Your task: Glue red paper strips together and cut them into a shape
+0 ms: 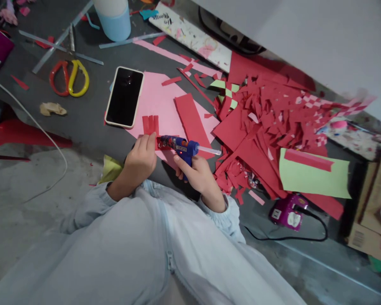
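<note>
My right hand (198,173) is wrapped round a blue glue gun (186,148) with a clear glue stick out of its back end. The gun's nozzle points left, close to the fingertips of my left hand (142,156). Those fingers are pressed together on a red paper piece (150,124) with slits at its top. Under it lies a pink sheet (160,97). A wider red strip (190,120) rests on the pink sheet, just beyond the gun.
A phone (125,97), scissors (69,79) and a blue-and-white bottle (114,21) lie or stand to the left. Red paper scraps (260,110) heap up at right, near a green sheet (314,178) and a purple device (288,212) with a black cord.
</note>
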{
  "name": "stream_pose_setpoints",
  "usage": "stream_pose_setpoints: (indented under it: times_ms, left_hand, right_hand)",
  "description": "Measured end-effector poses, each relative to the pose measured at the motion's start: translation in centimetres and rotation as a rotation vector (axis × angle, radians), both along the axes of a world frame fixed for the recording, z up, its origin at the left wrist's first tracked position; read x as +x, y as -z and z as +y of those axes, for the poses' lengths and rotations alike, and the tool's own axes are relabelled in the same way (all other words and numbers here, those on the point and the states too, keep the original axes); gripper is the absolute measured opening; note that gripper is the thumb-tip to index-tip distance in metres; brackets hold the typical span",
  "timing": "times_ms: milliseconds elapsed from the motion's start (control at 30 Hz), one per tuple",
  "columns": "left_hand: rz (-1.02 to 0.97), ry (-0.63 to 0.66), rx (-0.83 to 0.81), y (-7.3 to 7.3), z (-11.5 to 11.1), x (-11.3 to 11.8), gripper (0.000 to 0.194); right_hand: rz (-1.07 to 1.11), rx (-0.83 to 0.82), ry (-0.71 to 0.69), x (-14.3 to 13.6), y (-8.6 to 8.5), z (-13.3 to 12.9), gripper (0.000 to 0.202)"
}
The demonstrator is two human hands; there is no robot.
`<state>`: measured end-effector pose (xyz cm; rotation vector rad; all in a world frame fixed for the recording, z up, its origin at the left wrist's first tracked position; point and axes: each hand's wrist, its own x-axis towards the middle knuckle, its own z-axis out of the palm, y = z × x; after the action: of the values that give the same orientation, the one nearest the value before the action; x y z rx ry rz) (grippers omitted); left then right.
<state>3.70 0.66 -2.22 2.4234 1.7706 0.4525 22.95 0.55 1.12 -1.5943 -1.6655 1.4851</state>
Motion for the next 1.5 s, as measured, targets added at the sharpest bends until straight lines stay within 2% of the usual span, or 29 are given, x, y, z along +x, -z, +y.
stream_pose_setpoints:
  times_ms: [200, 367, 567, 700, 900, 1033, 1267, 1500]
  left_hand:
    - [-0.004, 0.01, 0.002, 0.1, 0.0, 0.0, 0.05]
    - [-0.017, 0.001, -0.006, 0.1, 0.0, 0.0, 0.05]
    - [0.017, 0.006, 0.008, 0.1, -0.1, 0.0, 0.05]
    - [0.031, 0.005, 0.014, 0.1, -0.1, 0.1, 0.05]
    - [0.012, 0.013, 0.05, 0.1, 0.0, 0.1, 0.049]
    - [-0.002, 0.012, 0.019, 0.0, -0.1, 0.0, 0.051]
    - [0.039, 0.021, 0.02, 0.0, -0.1, 0.0, 0.051]
    - [0.053, 0.033, 0.149, 0.3, -0.1, -0.1, 0.047]
  right_hand:
    - [0.027, -0.006, -0.011, -0.2, 0.1, 0.2, 0.057]
    - [0.006, -0.007, 0.037, 0.0, 0.3, 0.2, 0.057]
    - [0.018, -0.008, -0.018, 0.1, 0.2, 0.2, 0.057]
    - [0.019, -0.008, 0.011, 0.0, 0.4, 0.4, 0.056]
    - [0.03, -0.064, 0.013, 0.4, 0.2, 0.2, 0.054]
    - [0.096, -0.086, 0.117, 0.9, -0.3, 0.2, 0.052]
    - [0.231, 0.072, 0.367, 1.8, -0.1, 0.8, 0.045]
    - [0.355, 0.087, 0.445, 1.5, 0.4, 1.4, 0.04]
